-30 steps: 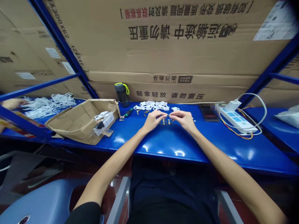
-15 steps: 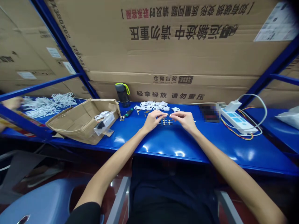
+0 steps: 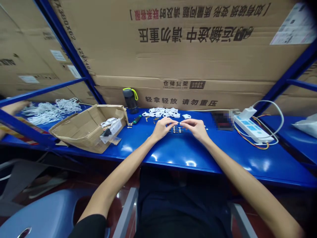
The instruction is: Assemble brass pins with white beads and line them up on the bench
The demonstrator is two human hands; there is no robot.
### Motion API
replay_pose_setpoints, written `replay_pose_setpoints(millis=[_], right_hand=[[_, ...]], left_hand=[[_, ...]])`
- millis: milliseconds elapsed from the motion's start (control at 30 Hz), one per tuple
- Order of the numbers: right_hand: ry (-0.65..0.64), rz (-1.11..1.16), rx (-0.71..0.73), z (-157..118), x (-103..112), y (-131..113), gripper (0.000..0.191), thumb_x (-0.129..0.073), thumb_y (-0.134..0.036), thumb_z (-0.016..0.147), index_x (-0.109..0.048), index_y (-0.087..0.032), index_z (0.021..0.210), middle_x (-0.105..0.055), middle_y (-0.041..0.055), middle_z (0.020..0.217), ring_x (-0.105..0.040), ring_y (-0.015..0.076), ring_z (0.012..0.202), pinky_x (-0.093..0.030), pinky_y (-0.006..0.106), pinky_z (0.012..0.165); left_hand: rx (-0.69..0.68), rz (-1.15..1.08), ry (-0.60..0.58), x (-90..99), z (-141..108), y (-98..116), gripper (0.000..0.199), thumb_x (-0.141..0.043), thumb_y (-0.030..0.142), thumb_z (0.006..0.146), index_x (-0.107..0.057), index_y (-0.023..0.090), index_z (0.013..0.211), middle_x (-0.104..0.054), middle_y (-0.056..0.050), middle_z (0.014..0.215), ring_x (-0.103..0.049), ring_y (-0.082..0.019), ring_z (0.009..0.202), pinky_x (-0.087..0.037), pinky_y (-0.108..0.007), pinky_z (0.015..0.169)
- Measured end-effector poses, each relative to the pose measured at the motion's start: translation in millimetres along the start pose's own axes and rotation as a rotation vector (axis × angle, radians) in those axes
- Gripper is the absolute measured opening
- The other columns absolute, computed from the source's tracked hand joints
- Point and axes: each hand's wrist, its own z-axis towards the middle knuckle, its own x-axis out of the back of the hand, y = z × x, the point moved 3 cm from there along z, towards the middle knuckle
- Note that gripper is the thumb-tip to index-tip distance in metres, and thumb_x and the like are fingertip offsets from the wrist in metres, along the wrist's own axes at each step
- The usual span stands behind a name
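Cardboard point(image 3: 188, 62): the widest thing I see, a printed brown wall behind the bench point(image 3: 138, 145).
Bench: blue, glossy, light glinting off its near half.
Frame point(image 3: 71, 43): blue posts and rails at both sides; on the left they partly block my look at a co-worker's hand point(image 3: 18, 107), which is blurred.
Stool point(image 3: 49, 215): blue, low on my left, below the bench.
Box point(image 3: 74, 132): open, white pieces and a clear bag inside, standing between the cords point(image 3: 54, 110) and my left hand point(image 3: 162, 128).
Cords: a white tangle beyond the box, near that co-worker's hand.
Strip point(image 3: 257, 132): white, a plug in it, cables looping, well apart from my right hand point(image 3: 196, 128).
Slab point(image 3: 221, 120): dark, flat, partly pixelated, between the strip and my right hand.
Rings point(image 3: 160, 113): white, heaped just beyond my hands, a lone one to the right.
Left hand: thumb and forefinger pinched on one end of the part point(image 3: 178, 123).
Right hand: same pinch on the other end, facing the left.
Bottle point(image 3: 130, 102): dark, upright near the cardboard, yellow-green strap.
Screwdriver point(image 3: 137, 119): green, lying between the box and the rings.
Pins point(image 3: 177, 130): small, in rows on the bench, just below my fingertips.
Brass bits point(image 3: 146, 119): scattered near the rings.
Part: tiny, bridging both sets of fingertips above the pins; fingers cover most, so I can't make out its shape.
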Motion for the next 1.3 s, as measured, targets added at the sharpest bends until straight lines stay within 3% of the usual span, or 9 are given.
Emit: replay_pose_setpoints(millis=[467, 1300], right_hand=[[-0.064, -0.049, 0.03, -2.2, -3.8, 0.1, 0.037, -0.077, -0.058, 0.084, -0.083, -0.022, 0.092, -0.08, 0.006, 0.088, -0.07, 0.0229, 0.074, -0.058, 0.036, 0.072], [-0.071, -0.122, 0.082, -2.1, -5.2, 0.2, 0.038, -0.073, -0.059, 0.087, -0.082, -0.023, 0.093, -0.081, 0.007, 0.097, -0.074, 0.0274, 0.089, -0.058, 0.039, 0.082]], left_hand=[[-0.011, 0.0, -0.058, -3.5, -1.9, 3.4, 0.028, -0.064, 0.044, 0.101, -0.081, 0.022, 0.104, -0.078, -0.005, 0.094, -0.068, -0.019, 0.087, -0.054, -0.034, 0.084], [0.005, 0.043, -0.111, -1.7, -1.8, 3.1, 0.032, -0.061, 0.047, 0.102, -0.08, 0.021, 0.105, -0.077, -0.006, 0.095, -0.068, -0.02, 0.09, -0.054, -0.035, 0.086]])
